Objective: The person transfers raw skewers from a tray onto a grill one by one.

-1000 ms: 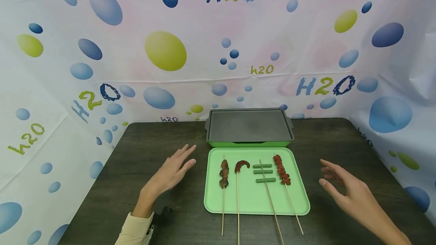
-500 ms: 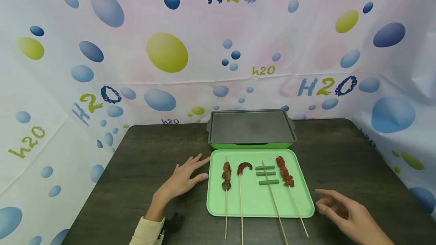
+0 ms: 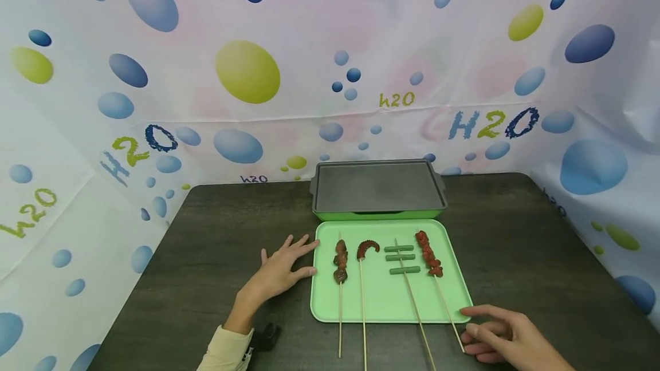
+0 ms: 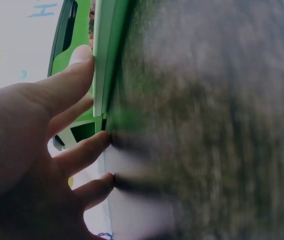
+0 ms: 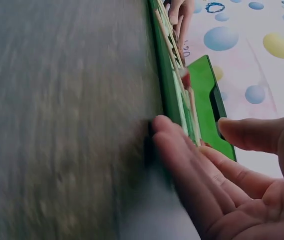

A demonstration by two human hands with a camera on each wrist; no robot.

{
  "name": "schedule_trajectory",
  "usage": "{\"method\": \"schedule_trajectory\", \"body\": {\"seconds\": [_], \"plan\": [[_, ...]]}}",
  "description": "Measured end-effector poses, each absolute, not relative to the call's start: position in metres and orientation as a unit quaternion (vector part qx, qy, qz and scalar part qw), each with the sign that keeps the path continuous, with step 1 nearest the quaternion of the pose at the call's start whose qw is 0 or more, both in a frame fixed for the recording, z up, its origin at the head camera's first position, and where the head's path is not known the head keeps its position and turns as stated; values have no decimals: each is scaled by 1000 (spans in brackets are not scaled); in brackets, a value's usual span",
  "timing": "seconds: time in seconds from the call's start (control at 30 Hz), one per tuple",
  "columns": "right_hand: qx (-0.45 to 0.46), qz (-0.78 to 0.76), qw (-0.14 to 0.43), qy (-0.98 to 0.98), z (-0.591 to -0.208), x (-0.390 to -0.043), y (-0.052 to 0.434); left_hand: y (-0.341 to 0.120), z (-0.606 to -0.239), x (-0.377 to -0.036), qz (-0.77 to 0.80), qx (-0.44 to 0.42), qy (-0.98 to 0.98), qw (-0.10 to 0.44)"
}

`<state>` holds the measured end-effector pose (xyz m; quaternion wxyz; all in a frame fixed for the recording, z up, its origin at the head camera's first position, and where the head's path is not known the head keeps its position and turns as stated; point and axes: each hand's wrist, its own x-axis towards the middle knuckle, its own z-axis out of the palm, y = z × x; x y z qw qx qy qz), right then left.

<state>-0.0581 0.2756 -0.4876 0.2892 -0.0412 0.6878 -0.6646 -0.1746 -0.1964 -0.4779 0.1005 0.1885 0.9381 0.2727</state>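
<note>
Four skewers: they lie side by side on the green tray (image 3: 384, 305), sticks pointing toward the person and passing over the near rim.
Skewers in detail: dark meat skewer (image 3: 339, 261) at the left, octopus skewer (image 3: 365, 249) next, green bean skewer (image 3: 399, 257) third, red meat skewer (image 3: 428, 255) at the right.
Tray position: in the middle of the dark surface (image 3: 222, 233), just in front of the grill pan (image 3: 377, 186), which stands at the back near the wall cloth.
Left hand (image 3: 282, 268): open, fingers spread flat on the surface; the fingertips reach the left rim of the tray.
Right hand (image 3: 502, 336): open, fingers loosely bent, holding nothing; it lies at the near right corner of the tray, fingertips close beside the stick end of the red meat skewer.
Head view only: it shows the whole layout and all the food pieces.
Left wrist view only: the left fingers (image 4: 79, 75) really touch the tray edge (image 4: 104, 60); the image is blurred.
Right wrist view only: the right fingers (image 5: 181, 150) are against the tray side, with sticks just above them; whether they touch a stick I cannot tell.
</note>
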Motion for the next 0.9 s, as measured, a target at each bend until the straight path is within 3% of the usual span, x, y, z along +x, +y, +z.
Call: {"method": "schedule_trajectory", "body": {"seconds": [0.37, 0.9], "plan": [[-7, -781, 355, 514, -499, -67, 265, -196, -476, -175, 272, 188, 939, 94], [6, -776, 350, 524, -499, -72, 260, -195, -479, -174, 280, 189, 936, 96]]}}
